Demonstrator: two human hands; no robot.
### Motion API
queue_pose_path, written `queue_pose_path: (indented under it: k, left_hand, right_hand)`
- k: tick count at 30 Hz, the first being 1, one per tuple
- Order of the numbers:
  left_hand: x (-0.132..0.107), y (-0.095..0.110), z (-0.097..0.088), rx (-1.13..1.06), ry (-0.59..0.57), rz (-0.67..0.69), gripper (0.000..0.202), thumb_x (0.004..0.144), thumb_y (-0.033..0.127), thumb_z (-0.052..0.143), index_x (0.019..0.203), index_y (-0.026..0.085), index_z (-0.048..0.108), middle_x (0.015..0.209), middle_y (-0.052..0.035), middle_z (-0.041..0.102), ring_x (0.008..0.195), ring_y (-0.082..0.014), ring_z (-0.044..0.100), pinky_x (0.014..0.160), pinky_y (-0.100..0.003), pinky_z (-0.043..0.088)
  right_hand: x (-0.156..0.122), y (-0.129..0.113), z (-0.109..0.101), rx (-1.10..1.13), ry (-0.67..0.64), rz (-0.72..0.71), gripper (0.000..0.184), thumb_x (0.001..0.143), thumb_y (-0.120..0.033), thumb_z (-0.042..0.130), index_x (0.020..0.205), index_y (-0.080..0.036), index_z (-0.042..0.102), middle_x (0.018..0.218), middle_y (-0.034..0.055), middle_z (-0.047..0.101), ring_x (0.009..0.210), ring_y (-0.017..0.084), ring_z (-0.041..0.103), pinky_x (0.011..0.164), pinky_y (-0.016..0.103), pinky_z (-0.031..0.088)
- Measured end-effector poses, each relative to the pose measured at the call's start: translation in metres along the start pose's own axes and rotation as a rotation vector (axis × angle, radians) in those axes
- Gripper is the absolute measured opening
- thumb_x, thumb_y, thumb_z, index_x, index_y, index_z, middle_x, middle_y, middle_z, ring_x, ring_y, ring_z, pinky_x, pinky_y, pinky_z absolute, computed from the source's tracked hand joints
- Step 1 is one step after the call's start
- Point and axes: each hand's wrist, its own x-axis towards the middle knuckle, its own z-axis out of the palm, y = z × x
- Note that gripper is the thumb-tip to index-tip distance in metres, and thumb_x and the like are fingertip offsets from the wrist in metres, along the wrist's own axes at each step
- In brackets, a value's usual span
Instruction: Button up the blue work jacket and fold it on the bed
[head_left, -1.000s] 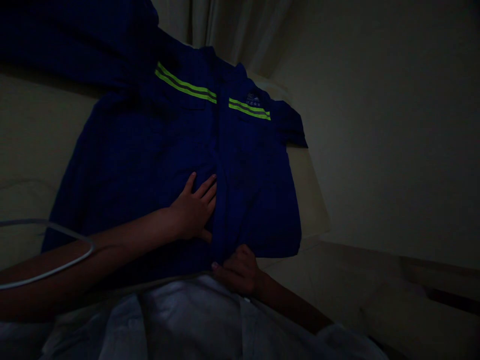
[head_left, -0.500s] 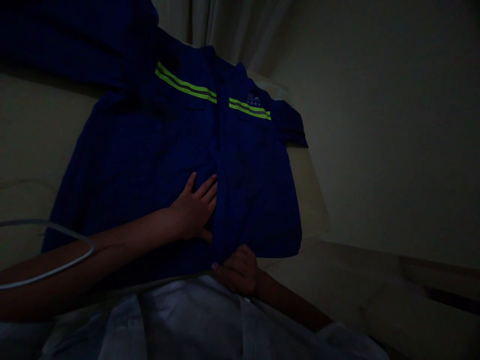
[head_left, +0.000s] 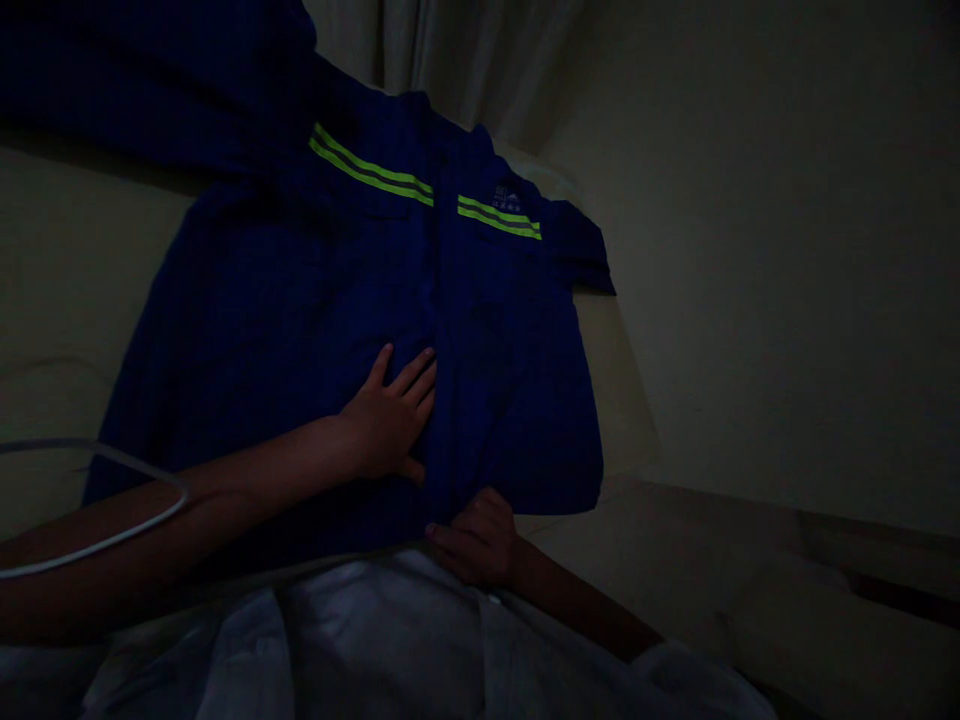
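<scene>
A dark blue work jacket (head_left: 315, 290) lies spread front side up, its collar at the far end and its hem toward me. Yellow-green reflective stripes (head_left: 375, 180) cross the chest, with small pale lettering above the right-hand stripe. My left hand (head_left: 390, 415) rests flat on the jacket, fingers spread, beside the front placket (head_left: 448, 400). At the lower end of the placket, my right hand (head_left: 480, 535) is closed on the jacket's hem, thumb pointing left. The fabric inside its curled fingers is hidden.
The jacket lies on a pale bed-like surface (head_left: 615, 400). Behind it hang curtains (head_left: 480, 60), and a plain wall (head_left: 780, 250) rises at the right. A white cable (head_left: 142, 530) loops over my left forearm. The room is dim.
Almost nothing differs. Both hands keep their places on the jacket, and the jacket lies as before.
</scene>
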Motion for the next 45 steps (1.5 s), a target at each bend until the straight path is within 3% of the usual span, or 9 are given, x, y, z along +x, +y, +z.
queue_pose_path:
  k: [5,15,20,25,29,34,45]
  left_hand:
    - [0.000,0.001,-0.003,0.003,-0.005,-0.004,0.117,0.070,0.083,0.076,0.160,0.015,0.045,0.173,-0.0263,0.021,0.163,-0.0445,-0.001,0.123,-0.078,-0.003]
    - [-0.001,0.000,-0.003,0.002,-0.016,0.006,0.123,0.070,0.082,0.078,0.161,0.008,0.041,0.171,-0.0293,0.023,0.163,-0.0462,-0.001,0.123,-0.078,-0.003]
    - [-0.001,0.000,-0.002,-0.001,-0.013,0.005,0.117,0.071,0.079,0.080,0.161,0.013,0.043,0.172,-0.0268,0.022,0.163,-0.0464,0.002,0.123,-0.078,-0.002]
    - [-0.001,-0.002,0.002,-0.021,0.043,0.022,0.118,0.068,0.078,0.081,0.161,0.016,0.044,0.172,-0.0247,0.026,0.162,-0.0485,0.006,0.122,-0.079,-0.002]
    - [-0.001,-0.002,0.003,-0.026,0.041,0.022,0.118,0.068,0.079,0.081,0.160,0.015,0.044,0.171,-0.0261,0.030,0.162,-0.0480,0.006,0.122,-0.079,-0.002]
    - [0.000,-0.002,0.004,-0.026,0.039,0.020,0.121,0.067,0.079,0.081,0.161,0.014,0.042,0.170,-0.0270,0.030,0.162,-0.0468,0.005,0.122,-0.079,-0.003]
    - [0.000,-0.002,0.003,-0.035,0.027,0.019,0.118,0.068,0.076,0.083,0.161,0.016,0.043,0.171,-0.0259,0.028,0.162,-0.0471,0.005,0.122,-0.079,-0.003]
  right_hand:
    - [0.008,-0.002,-0.004,-0.021,0.081,0.032,0.021,0.095,-0.032,0.074,0.111,-0.019,0.071,0.084,0.0020,0.071,0.068,0.013,0.064,0.062,0.030,0.045]
    - [0.013,-0.001,-0.003,0.006,0.050,0.018,0.014,0.097,-0.030,0.075,0.101,-0.017,0.076,0.078,0.0016,0.071,0.066,0.012,0.063,0.063,0.030,0.045]
    - [0.007,0.003,-0.002,-0.006,0.052,-0.044,0.016,0.094,-0.026,0.077,0.107,-0.016,0.075,0.078,-0.0008,0.071,0.063,0.010,0.058,0.060,0.030,0.041]
    - [0.004,0.004,0.000,-0.053,0.022,-0.096,0.015,0.088,-0.018,0.081,0.099,-0.023,0.072,0.072,-0.0068,0.064,0.057,0.007,0.050,0.061,0.030,0.036]
    - [0.012,0.001,-0.002,-0.039,0.028,-0.065,0.017,0.085,-0.016,0.081,0.095,-0.023,0.070,0.070,-0.0065,0.062,0.058,0.008,0.050,0.060,0.031,0.032]
    - [0.021,-0.002,-0.001,-0.046,0.082,-0.075,0.018,0.084,-0.024,0.085,0.087,-0.023,0.067,0.069,-0.0062,0.062,0.058,0.010,0.046,0.060,0.032,0.029]
    - [0.018,-0.001,0.002,-0.048,0.047,-0.087,0.023,0.083,-0.019,0.085,0.079,-0.025,0.063,0.067,-0.0064,0.061,0.059,0.012,0.044,0.062,0.033,0.025]
